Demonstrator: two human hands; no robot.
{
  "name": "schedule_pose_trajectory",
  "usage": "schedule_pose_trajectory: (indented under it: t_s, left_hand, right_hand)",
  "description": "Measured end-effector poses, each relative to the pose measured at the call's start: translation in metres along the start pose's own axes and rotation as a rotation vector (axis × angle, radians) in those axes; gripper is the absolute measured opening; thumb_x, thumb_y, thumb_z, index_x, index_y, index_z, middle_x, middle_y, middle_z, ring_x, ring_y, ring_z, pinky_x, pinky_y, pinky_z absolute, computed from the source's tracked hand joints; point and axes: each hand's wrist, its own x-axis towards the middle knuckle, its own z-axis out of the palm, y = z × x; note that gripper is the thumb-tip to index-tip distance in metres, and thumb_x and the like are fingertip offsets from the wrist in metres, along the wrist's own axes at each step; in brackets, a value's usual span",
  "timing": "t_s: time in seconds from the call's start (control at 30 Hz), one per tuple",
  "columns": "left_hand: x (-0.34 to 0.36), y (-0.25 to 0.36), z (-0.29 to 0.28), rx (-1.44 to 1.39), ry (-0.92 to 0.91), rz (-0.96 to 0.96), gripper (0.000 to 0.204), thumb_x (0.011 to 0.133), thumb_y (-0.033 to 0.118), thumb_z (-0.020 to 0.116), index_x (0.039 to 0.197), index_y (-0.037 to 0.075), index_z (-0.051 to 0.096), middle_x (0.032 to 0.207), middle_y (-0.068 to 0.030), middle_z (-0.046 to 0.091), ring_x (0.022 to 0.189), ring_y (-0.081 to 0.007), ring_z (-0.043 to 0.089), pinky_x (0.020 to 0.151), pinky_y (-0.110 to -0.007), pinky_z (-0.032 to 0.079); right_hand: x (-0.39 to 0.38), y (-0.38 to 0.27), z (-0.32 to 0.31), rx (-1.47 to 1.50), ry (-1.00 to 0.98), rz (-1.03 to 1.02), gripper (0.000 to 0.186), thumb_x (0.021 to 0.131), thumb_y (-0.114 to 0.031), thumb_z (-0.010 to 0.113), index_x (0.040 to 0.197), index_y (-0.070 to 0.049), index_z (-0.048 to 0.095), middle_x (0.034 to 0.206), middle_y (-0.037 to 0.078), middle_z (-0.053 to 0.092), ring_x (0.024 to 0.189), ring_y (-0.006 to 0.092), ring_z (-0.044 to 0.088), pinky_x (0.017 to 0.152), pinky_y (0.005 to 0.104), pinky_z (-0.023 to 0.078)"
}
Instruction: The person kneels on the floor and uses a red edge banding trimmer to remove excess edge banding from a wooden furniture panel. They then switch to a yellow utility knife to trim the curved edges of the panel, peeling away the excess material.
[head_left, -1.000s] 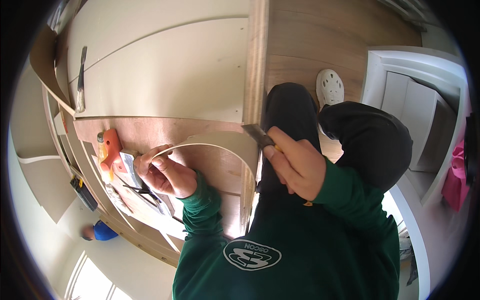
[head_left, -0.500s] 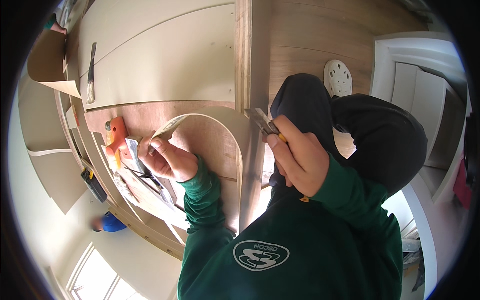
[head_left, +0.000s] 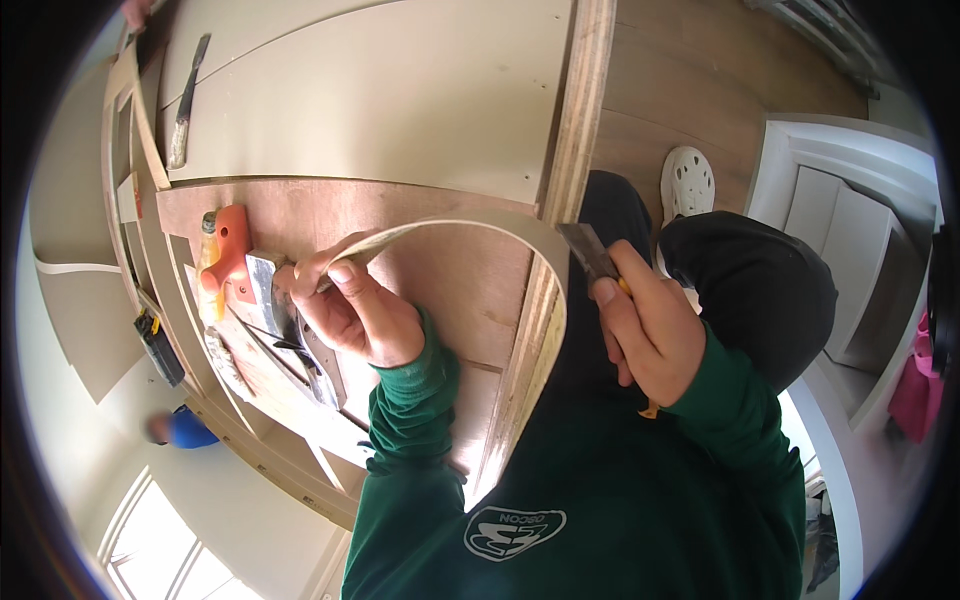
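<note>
left hand (head_left: 350, 315) pinches the thin strip (head_left: 455, 228), which arcs from that grip to the board edge (head_left: 535, 330). right hand (head_left: 650, 330) is clenched on a scraper (head_left: 588, 250) there. best keep the strip taut and the blade flat.

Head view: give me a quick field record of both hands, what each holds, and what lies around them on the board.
left hand: pinches one end of a thin bent strip
strip: arcs up and over to the plywood edge
right hand: grips a flat-bladed tool, blade at the strip's far end
board: brown, lying flat
beside left hand: orange-handled tool, metal scrapers
far end: brush on pale panel
</note>
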Motion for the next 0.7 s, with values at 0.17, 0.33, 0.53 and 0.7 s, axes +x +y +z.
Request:
schedule_pose_trajectory:
  t_s: [0.17,0.33,0.53,0.7]
  left_hand:
    - [-0.001,0.001,-0.012,0.022,0.000,-0.092,0.017,0.096,0.009,0.056,0.111,0.000,0.052,0.095,-0.0069,0.054,0.086,-0.0157,0.057,0.079,-0.033,0.055]
    - [-0.003,0.006,-0.029,-0.023,-0.122,-0.106,0.017,0.098,0.009,0.053,0.113,0.000,0.052,0.103,-0.0115,0.055,0.088,-0.0194,0.059,0.079,-0.037,0.059]
    - [-0.003,0.001,-0.034,0.276,-0.150,0.157,0.014,0.097,0.010,0.058,0.105,-0.002,0.058,0.098,-0.0122,0.059,0.089,-0.0177,0.056,0.080,-0.030,0.049]
    - [0.002,0.009,-0.015,0.495,-0.080,0.357,0.012,0.091,0.001,0.062,0.102,0.000,0.067,0.108,-0.0114,0.050,0.103,-0.0235,0.050,0.079,-0.032,0.047]
  right_hand:
    - [0.004,-0.014,-0.003,0.048,-0.066,0.106,0.019,0.104,-0.017,0.034,0.099,-0.001,0.044,0.052,0.004,0.049,0.038,0.0110,0.048,0.040,0.0247,0.037]
    - [0.010,-0.006,0.000,0.043,-0.038,-0.004,0.018,0.103,-0.016,0.036,0.100,0.000,0.043,0.052,0.005,0.049,0.038,0.0123,0.048,0.039,0.0251,0.038]
    - [0.005,0.011,0.003,-0.095,0.059,-0.183,0.012,0.102,-0.012,0.040,0.102,-0.001,0.045,0.054,0.006,0.051,0.041,0.0149,0.053,0.041,0.0277,0.038]
    - [-0.003,0.015,0.012,-0.388,0.281,-0.358,0.013,0.098,-0.014,0.050,0.104,-0.003,0.046,0.062,0.016,0.054,0.056,0.0371,0.058,0.049,0.0389,0.043]
